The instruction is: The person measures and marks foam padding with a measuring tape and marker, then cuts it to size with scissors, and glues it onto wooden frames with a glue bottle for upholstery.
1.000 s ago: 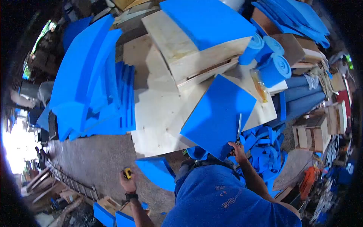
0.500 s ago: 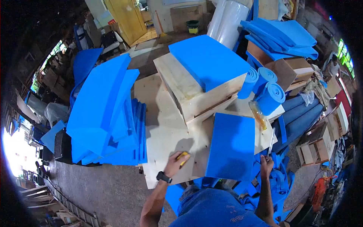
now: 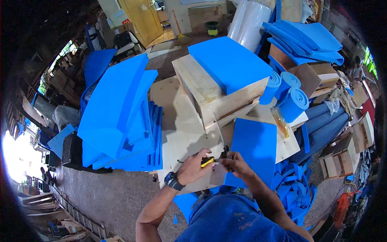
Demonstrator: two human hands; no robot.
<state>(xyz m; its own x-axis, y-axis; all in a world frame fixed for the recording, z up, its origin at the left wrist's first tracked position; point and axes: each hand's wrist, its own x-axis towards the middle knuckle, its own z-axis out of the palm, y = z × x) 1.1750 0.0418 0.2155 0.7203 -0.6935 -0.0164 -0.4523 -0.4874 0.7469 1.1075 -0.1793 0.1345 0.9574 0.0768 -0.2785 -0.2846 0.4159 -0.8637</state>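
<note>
My left hand [image 3: 194, 167], with a dark watch on its wrist, is closed around a yellow and black tape measure [image 3: 207, 162]. Close beside it, my right hand [image 3: 237, 164] grips a long-bladed knife [image 3: 220, 134], its thin blade pointing away from me. A small pale bit shows between the hands, too small to make out. Both hands are above the plywood tabletop [image 3: 181, 137]. Just right of them lies a flat blue foam sheet [image 3: 258, 147], partly covered by my right hand and forearm.
A wooden box [image 3: 197, 86] with blue foam [image 3: 229, 60] on top stands ahead. Stacked foam sheets [image 3: 111, 109] rise at left. Foam rolls [image 3: 296, 105] and an amber bottle [image 3: 280, 121] are at right. Foam scraps [image 3: 292, 183] are heaped below the table's right side.
My right hand has swung left with the knife, from the right of the foam sheet to beside my left hand. My left hand has shifted slightly, still holding the tape measure.
</note>
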